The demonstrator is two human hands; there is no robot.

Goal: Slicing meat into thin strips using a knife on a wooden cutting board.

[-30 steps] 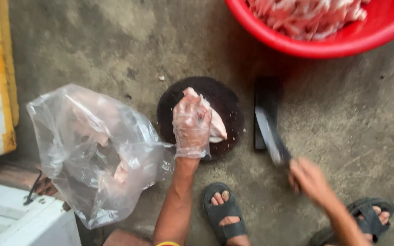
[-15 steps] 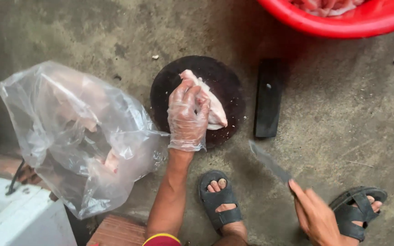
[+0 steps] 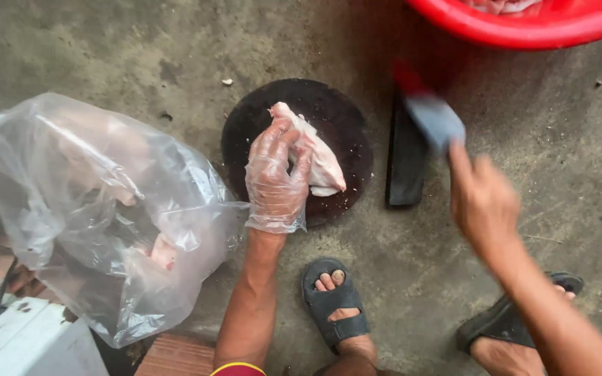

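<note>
The left hand [image 3: 276,177], wearing a thin clear plastic glove, is pressing down on a pale piece of raw meat [image 3: 315,150] that is lying on a round dark chopping block [image 3: 343,118] set on the concrete floor [image 3: 106,49]. The gloved fingers are spreading over the near side of the meat, pinning it rather than closing around it; the far end of the piece is sticking out past the fingertips toward the middle of the block.

The right hand [image 3: 483,202], bare, is gripping the handle of a cleaver [image 3: 430,111] — fingers wrapped tight around it — and the blade is showing as a grey and red blur above the floor, just right of the block and over a dark flat rectangular slab [image 3: 405,167] lying beside the block.

Along the top edge a large red plastic basin [image 3: 524,28] is sitting on the floor, and pale pinkish pieces are just showing inside it at the frame edge, too cropped to tell apart. To the left of the block a big clear plastic bag [image 3: 99,209] is standing crumpled and puffed up — several pale pink pieces of meat are resting in its lower part, seen dimly through the plastic. Its right edge is lying just beside the gloved wrist.

Two feet in dark sandals [image 3: 336,306] are planted on the floor below the block.
</note>
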